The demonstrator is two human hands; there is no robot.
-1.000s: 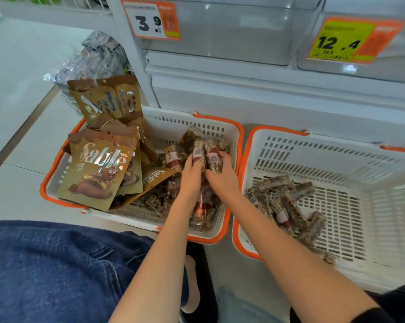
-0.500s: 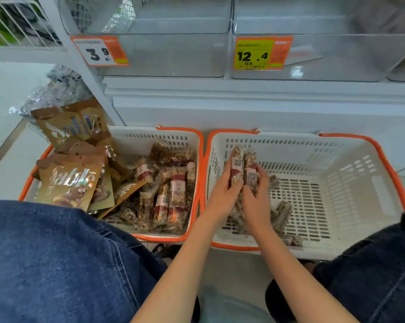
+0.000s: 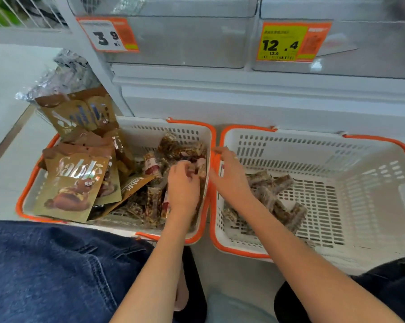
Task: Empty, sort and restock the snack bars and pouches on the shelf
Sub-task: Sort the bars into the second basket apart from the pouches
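Two white baskets with orange rims stand side by side on the floor below the shelf. The left basket holds brown "Sablé" pouches on its left side and several clear-wrapped snack bars on its right. My left hand is down in that pile, its fingers curled round a snack bar near the basket's right wall. My right hand hovers over the two touching rims with its fingers relaxed and holds nothing. More snack bars lie in the right basket.
Clear shelf bins above carry price tags 3.9 and 12.4. Silvery packets lie on the floor behind the pouches. My denim-clad knees sit in front of the baskets.
Both hands carried snack bars from the left basket to the right one and let them go. They have since swung back left, and the left hand is in the bar pile again.
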